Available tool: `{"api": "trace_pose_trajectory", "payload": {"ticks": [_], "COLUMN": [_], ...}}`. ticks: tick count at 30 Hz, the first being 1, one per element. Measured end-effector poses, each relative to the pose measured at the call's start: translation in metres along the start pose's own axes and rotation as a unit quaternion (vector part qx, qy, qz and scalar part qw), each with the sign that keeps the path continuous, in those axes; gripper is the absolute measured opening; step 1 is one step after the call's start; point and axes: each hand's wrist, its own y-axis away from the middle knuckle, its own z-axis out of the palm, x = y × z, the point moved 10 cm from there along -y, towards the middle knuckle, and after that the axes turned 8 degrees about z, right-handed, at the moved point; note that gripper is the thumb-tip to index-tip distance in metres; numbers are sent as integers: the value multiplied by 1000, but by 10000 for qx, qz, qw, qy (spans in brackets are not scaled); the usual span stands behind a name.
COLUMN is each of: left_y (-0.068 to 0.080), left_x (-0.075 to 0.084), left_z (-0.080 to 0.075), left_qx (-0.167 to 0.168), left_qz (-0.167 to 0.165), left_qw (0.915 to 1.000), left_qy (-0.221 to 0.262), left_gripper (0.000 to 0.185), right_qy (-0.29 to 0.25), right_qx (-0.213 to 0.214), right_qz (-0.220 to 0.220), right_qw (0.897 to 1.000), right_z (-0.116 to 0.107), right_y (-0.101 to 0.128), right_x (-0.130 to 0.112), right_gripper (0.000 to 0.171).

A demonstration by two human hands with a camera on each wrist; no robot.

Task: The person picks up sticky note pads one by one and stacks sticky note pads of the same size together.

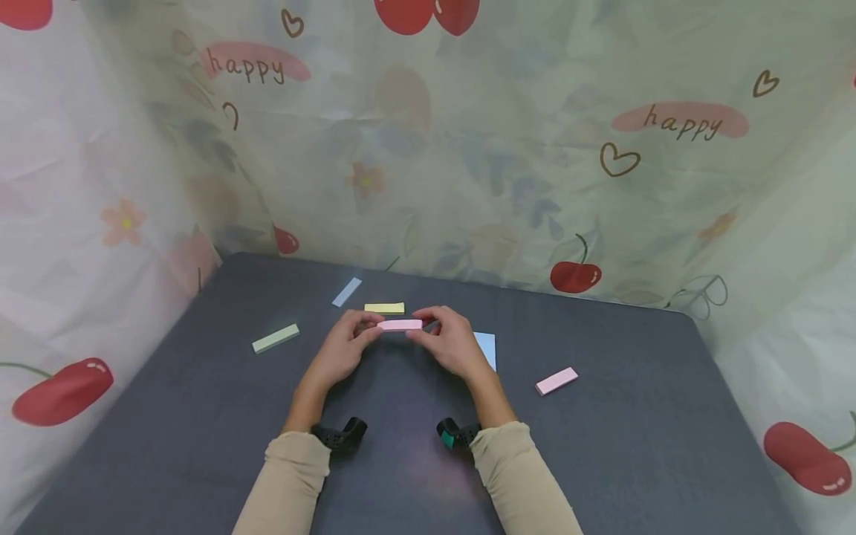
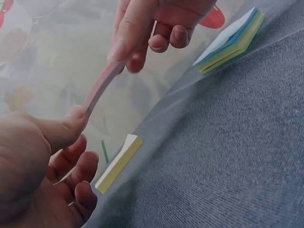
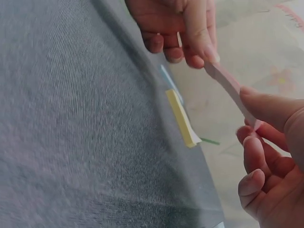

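Both hands hold one pink strip of sticky notes (image 1: 400, 325) level above the grey table (image 1: 635, 446), about the middle. My left hand (image 1: 370, 329) pinches its left end and my right hand (image 1: 417, 332) pinches its right end. In the left wrist view the left thumb (image 2: 71, 124) presses the near end of the pink strip (image 2: 102, 85), and the right hand's fingers (image 2: 137, 33) grip the far end. The right wrist view shows the pink strip (image 3: 228, 85) bowed slightly between the right thumb (image 3: 266, 107) and the left hand's fingers (image 3: 190, 33).
On the table lie a green strip (image 1: 276, 338), a blue strip (image 1: 346, 292), a yellow strip (image 1: 384, 307), a light blue pad (image 1: 487, 348) stacked over green and yellow layers (image 2: 230, 42), and another pink strip (image 1: 556, 380). Printed cloth (image 1: 468, 148) walls in the back and sides.
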Motion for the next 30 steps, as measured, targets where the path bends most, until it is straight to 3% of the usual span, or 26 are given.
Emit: {"api": "trace_pose_trajectory", "payload": {"ticks": [18, 30], "left_y": [-1, -1], "left_x": [9, 20], "left_z": [16, 17], "left_qx": [-347, -255], "left_qz": [148, 431], "left_qw": [9991, 9971], "left_qy": [204, 566], "left_gripper": [28, 28], "right_qy": [-677, -1430], "right_qx": [312, 250], "right_qz": [-162, 185], "right_qw": [9971, 9892], "right_z": [-14, -13], "right_y": [18, 22], "right_x": [4, 17], "right_gripper": [29, 30]}}
